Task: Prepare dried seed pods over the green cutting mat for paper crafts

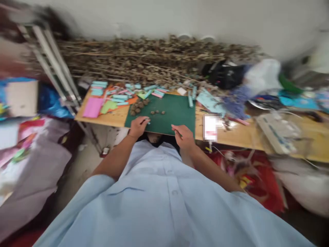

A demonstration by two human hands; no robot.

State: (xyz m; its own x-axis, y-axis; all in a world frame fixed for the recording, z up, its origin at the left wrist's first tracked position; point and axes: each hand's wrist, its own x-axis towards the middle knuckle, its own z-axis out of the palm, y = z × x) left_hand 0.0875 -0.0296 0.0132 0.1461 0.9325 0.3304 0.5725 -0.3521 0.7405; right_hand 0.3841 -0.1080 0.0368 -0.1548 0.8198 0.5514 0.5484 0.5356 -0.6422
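Observation:
A green mat (174, 111) lies on the wooden table under several small brown balls (138, 107), most of them clustered at its left side. My left hand (139, 125) is at the mat's front left edge, its fingers closed on something small and pale that I cannot make out. At the mat's front right edge, my right hand (183, 135) has its fingers bent together; whether anything is between them is too blurred to tell. Light blue and pink paper rolls (120, 97) lie behind and left of the mat.
Dried plant stems (144, 61) fill the back of the table. A pink paper stack (93, 107) is at the left. On the right are blue paper (209, 101), a black bag (226, 76) and a white power strip (276, 132).

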